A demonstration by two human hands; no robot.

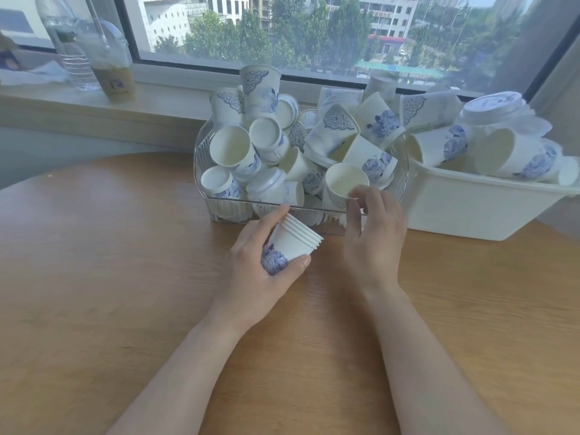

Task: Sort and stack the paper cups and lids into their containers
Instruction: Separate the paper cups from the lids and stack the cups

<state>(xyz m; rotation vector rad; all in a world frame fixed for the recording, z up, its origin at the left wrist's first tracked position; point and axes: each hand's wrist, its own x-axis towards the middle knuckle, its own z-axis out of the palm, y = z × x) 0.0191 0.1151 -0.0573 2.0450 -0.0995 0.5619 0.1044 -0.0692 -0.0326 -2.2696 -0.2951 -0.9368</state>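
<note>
My left hand [260,271] grips a tilted stack of several nested white paper cups with blue flowers [293,243], just above the wooden table. My right hand [373,227] pinches the rim of a single open cup [342,180] at the front edge of the clear ribbed container [216,211]. That container is heaped with loose cups and a few lidded ones. To the right, a white plastic tub [470,208] holds more cups, with a stack of white lids [492,108] at its back.
A round wooden table [125,277] spreads in front of the containers. On the window sill at the back left stand a clear water bottle [67,42] and a plastic drink cup with a straw [113,67].
</note>
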